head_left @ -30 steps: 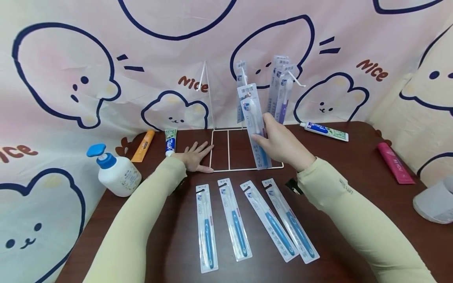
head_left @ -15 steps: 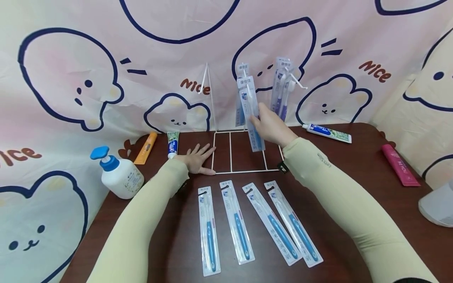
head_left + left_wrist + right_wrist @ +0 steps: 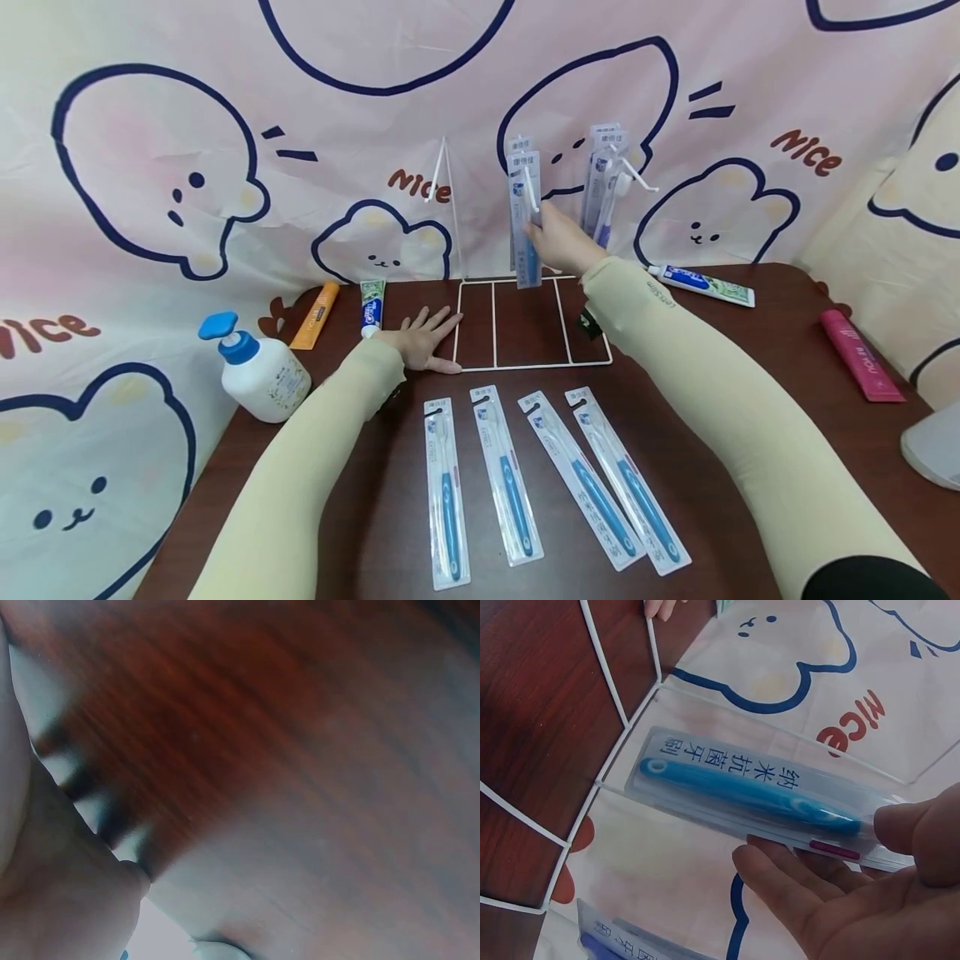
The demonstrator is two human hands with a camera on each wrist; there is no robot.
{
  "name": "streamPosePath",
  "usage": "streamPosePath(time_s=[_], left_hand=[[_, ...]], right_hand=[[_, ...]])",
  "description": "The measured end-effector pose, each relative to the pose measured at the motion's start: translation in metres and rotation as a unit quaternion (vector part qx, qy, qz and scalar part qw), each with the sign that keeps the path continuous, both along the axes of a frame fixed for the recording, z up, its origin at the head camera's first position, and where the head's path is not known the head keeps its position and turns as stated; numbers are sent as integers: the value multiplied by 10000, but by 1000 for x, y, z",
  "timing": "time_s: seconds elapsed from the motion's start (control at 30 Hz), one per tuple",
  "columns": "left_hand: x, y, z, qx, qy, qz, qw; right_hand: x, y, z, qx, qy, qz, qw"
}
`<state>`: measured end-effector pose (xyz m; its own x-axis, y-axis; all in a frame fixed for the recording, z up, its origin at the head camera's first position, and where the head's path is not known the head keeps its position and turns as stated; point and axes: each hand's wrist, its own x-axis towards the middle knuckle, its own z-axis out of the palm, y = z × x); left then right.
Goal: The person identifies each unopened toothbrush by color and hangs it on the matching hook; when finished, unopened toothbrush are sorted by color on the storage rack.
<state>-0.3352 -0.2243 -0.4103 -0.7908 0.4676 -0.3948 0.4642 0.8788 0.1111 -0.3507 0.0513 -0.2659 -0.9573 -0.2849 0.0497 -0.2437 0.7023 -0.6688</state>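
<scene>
My right hand (image 3: pixel 561 240) pinches a packaged blue toothbrush (image 3: pixel 527 250) between thumb and fingers. The pack hangs upright at the middle hook of a white wire display rack (image 3: pixel 551 366), its top around the hook's tip, in front of another pack. In the right wrist view, the blue handle (image 3: pixel 750 793) shows through clear plastic. My left hand (image 3: pixel 423 337) lies spread on the table, fingertips and thumb at the rack's left base wire. On the right hook hang packaged purple toothbrushes (image 3: pixel 602 187). The left hook (image 3: pixel 436 171) bears nothing. Several blue toothbrush packs (image 3: pixel 447 500) lie in front.
A white pump bottle (image 3: pixel 266 379), an orange tube (image 3: pixel 315 317) and a toothpaste tube (image 3: pixel 372 306) stand or lie at left. Another toothpaste tube (image 3: pixel 701 285), a pink tube (image 3: pixel 862 357) and a whitish container (image 3: pixel 933 450) are at right. A printed cloth (image 3: pixel 360 125) backs the table.
My right hand has carried the toothbrush pack back and up along the middle hook, closer to the pack behind it. My left hand has stayed in place.
</scene>
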Motion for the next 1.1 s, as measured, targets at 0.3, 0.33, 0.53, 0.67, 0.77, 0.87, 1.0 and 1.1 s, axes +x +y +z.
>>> streamPosePath(time_s=[0.3, 0.33, 0.53, 0.67, 0.77, 0.87, 1.0, 1.1], left_hand=[[0, 4, -8, -10, -40, -36, 10000], [1, 4, -9, -5, -47, -38, 10000], [1, 3, -11, 2, -72, -40, 10000], [0, 1, -9, -19, -47, -4, 10000], [-1, 0, -9, -9, -59, 11, 10000], [-1, 1, -8, 23, -106, -11, 9999], [-2, 1, -4, 52, -103, -3, 9999], [-3, 0, -1, 52, -52, 23, 10000]], right_hand=[[-5, 5, -3, -132, -287, -108, 9994], [-5, 6, -3, -182, -341, -99, 9992], [-2, 12, -7, -215, -419, -111, 9988], [12, 18, -12, 252, -128, -100, 9996], [34, 23, -22, 828, 91, 114, 9965], [67, 32, -37, 1575, 128, 441, 9864], [119, 48, -64, 2534, 51, 719, 9647], [153, 60, -87, 2888, 24, 774, 9543]])
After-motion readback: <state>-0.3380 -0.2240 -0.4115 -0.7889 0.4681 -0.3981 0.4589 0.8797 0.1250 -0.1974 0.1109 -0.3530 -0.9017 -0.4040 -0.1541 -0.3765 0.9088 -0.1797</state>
